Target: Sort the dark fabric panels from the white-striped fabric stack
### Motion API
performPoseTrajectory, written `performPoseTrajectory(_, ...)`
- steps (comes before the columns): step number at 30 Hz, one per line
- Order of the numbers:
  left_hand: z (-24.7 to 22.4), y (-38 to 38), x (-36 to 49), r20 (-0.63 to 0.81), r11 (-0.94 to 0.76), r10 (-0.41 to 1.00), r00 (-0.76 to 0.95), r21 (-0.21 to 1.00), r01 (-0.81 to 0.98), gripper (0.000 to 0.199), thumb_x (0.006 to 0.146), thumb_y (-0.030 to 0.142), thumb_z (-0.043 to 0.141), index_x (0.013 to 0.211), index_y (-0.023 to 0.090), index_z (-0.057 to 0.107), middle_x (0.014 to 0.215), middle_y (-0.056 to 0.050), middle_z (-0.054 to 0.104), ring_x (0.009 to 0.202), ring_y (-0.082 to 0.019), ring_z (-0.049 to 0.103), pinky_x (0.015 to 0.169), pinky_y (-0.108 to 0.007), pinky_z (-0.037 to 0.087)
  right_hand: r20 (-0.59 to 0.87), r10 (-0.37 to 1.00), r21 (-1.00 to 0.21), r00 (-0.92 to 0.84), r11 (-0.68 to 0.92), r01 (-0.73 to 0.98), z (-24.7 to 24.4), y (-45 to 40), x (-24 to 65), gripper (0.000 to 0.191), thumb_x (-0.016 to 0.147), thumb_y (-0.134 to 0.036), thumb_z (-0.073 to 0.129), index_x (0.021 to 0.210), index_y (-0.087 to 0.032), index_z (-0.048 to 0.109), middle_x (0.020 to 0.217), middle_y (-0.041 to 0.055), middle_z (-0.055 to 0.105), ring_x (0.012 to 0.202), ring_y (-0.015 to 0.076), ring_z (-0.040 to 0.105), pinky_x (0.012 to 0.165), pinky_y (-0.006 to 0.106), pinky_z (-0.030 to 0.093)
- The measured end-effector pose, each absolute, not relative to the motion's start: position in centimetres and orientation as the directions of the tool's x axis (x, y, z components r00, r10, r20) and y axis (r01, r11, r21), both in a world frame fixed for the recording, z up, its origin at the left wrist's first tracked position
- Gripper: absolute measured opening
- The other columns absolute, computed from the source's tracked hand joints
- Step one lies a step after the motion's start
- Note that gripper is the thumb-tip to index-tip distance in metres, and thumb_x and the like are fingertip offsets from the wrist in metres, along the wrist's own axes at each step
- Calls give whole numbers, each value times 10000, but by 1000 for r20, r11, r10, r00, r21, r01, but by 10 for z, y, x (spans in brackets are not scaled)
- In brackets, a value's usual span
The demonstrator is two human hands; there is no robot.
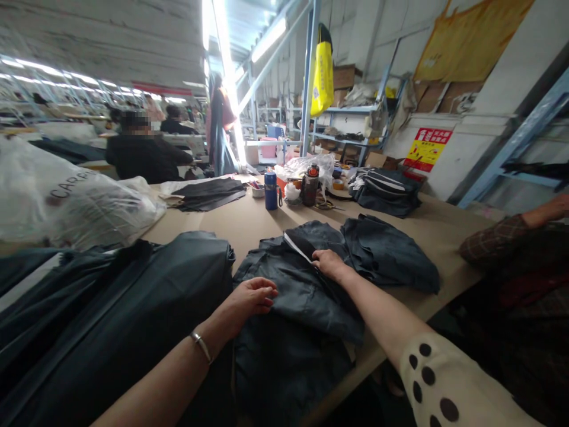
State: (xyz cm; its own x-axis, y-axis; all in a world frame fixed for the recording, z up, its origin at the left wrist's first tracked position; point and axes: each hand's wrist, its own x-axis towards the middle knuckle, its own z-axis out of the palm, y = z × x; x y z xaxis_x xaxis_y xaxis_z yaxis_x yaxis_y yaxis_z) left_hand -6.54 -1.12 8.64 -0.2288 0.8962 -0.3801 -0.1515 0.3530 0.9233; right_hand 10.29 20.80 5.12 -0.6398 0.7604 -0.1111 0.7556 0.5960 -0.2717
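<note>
A dark grey fabric piece (297, 296) lies loosely folded on the table in front of me, and part of it hangs over the near edge. My right hand (329, 263) is closed on this fabric beside a narrow white strip (297, 247) along its edge. Above the near left part of the same cloth, my left hand (253, 296) has loosely curved fingers, slightly apart, with nothing visible in them. Whether its fingertips touch the cloth I cannot tell. Another folded dark cloth (386, 252) lies just right of my right hand.
A large dark fabric pile (178, 296) fills the left side, below a stuffed white plastic bag (75, 196). A blue bottle (271, 191), a dark flask (310, 185) and scissors (326, 205) are farther back. At right is another person's sleeve (491, 240).
</note>
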Motion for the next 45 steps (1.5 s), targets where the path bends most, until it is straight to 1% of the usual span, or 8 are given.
performPoseTrajectory(7,85,-13,-66,-374,344,891,-257,926,-153,397,624,403,736,882,141,587,900,-85,665,679,-139,604,639,-263,472,-129,809,-166,-573,552,817,51,206,85,400,873,-377,572,1196,-148,515,1210,107,522,1045,221,548,900,443,468)
performPoseTrajectory(12,82,-10,-66,-404,373,876,-261,914,-162,459,560,429,771,863,137,587,879,-86,664,644,-138,595,612,-265,461,-145,827,-186,-543,517,836,46,198,78,350,880,-319,570,1176,-137,530,1226,107,513,1067,222,537,904,437,469)
performPoseTrajectory(20,83,-14,-69,-352,328,904,-240,935,-136,473,565,441,792,859,130,591,873,-83,660,668,-144,601,613,-260,461,-37,870,-496,-492,411,764,67,209,97,242,906,-327,532,1042,-136,590,1060,74,599,959,175,585,859,386,491)
performPoseTrajectory(27,113,-4,-54,-244,112,898,-366,931,-348,424,675,344,753,986,160,531,919,-68,631,687,-142,623,621,-267,493,248,850,-810,-465,445,381,116,177,143,412,928,-369,338,1177,-106,536,937,59,659,851,177,616,755,276,498)
performPoseTrajectory(34,128,-5,-5,-174,61,958,-230,901,-430,397,733,439,691,966,140,572,855,-74,630,677,-162,615,606,-280,507,266,696,-851,-666,495,177,111,81,166,271,859,-396,473,875,-170,621,753,15,623,706,169,551,646,260,427)
performPoseTrajectory(37,117,-12,4,-243,103,918,-312,909,-404,443,659,438,748,940,126,605,851,-98,649,716,-203,622,622,-311,514,200,635,-894,-746,430,126,93,54,163,255,856,-370,455,827,-172,613,738,19,609,716,176,554,633,258,426)
performPoseTrajectory(41,109,-16,13,-275,70,869,-412,892,-446,481,547,521,782,802,140,635,720,-74,622,597,-173,566,547,-280,458,129,657,-928,-743,344,144,74,50,154,380,792,-429,520,1084,-191,566,935,68,644,862,235,610,755,310,480)
performPoseTrajectory(45,121,-13,21,-145,-1,891,-430,947,-322,462,486,553,798,632,137,661,680,-71,597,624,-163,530,594,-268,444,181,601,-893,-778,432,126,77,60,141,491,756,-477,557,1198,-268,512,999,68,647,993,268,603,822,328,480)
